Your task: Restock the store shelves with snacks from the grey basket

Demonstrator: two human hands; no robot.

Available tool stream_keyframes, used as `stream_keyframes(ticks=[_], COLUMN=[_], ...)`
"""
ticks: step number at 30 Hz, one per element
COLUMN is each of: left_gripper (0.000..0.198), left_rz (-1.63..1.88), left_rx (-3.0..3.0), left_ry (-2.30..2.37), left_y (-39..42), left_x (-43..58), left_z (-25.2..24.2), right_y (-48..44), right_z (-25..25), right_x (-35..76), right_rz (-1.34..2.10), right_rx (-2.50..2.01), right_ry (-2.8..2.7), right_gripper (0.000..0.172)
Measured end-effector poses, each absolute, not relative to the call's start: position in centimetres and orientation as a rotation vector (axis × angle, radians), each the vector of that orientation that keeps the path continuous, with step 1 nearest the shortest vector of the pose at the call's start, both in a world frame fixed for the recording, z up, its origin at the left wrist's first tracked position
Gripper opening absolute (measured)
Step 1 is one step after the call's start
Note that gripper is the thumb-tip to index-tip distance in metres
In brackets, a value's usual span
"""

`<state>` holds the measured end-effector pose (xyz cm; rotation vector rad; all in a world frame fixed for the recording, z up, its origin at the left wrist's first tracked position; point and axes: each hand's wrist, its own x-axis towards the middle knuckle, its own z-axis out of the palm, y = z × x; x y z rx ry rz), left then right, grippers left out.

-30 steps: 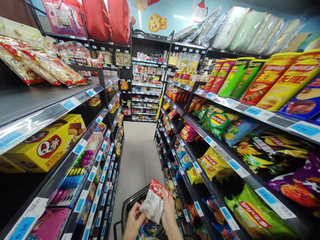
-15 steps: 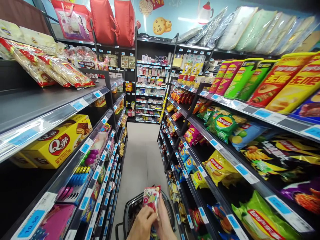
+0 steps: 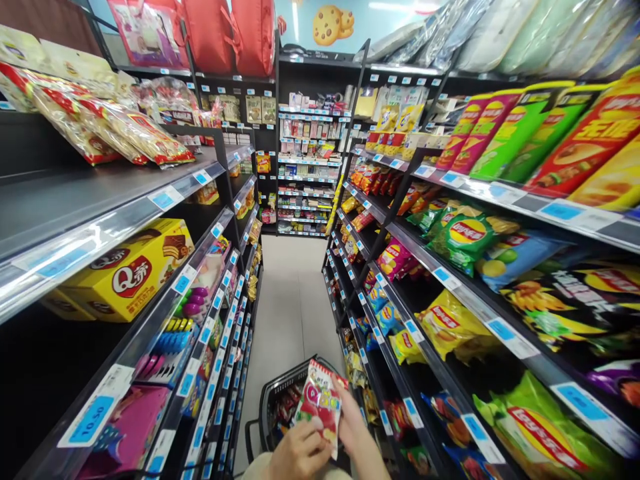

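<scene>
A red and white packet is held tilted above a black basket, its smaller print too fine to read. The grip of the right hand is clasped on the packet's right edge, thumb in front, the other fingers mostly hidden behind it. The left hand has curled fingers against the lower left of the front, covering part of it; I cannot tell whether its grip also pinches the packet. The hands and packet hide much of the basket, whose bottom is out of frame; the dark packs inside are hard to identify. A purple bag is cut off at the right edge, and goods on the far shelves are too small to distinguish.
</scene>
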<state>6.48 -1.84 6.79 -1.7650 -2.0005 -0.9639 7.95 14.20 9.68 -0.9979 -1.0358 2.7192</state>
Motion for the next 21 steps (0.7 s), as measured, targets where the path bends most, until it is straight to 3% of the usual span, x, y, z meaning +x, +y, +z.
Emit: stream_keyframes(ticks=[10, 16, 21], left_gripper=[0.041, 0.033, 0.027], left_rz=[-1.039, -1.538, -1.913], left_rx=[-1.995, -1.768, -1.07], left_ry=[-2.342, -2.618, -3.006], left_y=[-3.4, -6.6, -12.5], left_x=[6.0, 8.0, 11.0], left_z=[9.1, 6.4, 4.8], right_y=[15.1, 14.3, 12.9], right_z=[11.9, 9.5, 7.3], right_x=[7.8, 7.9, 8.4], right_rz=[2.828, 2.738, 2.631], right_rx=[-1.059, -1.138, -1.213], right_ry=[-0.923, -1.025, -1.275], right_gripper=[0.041, 0.04, 0.042])
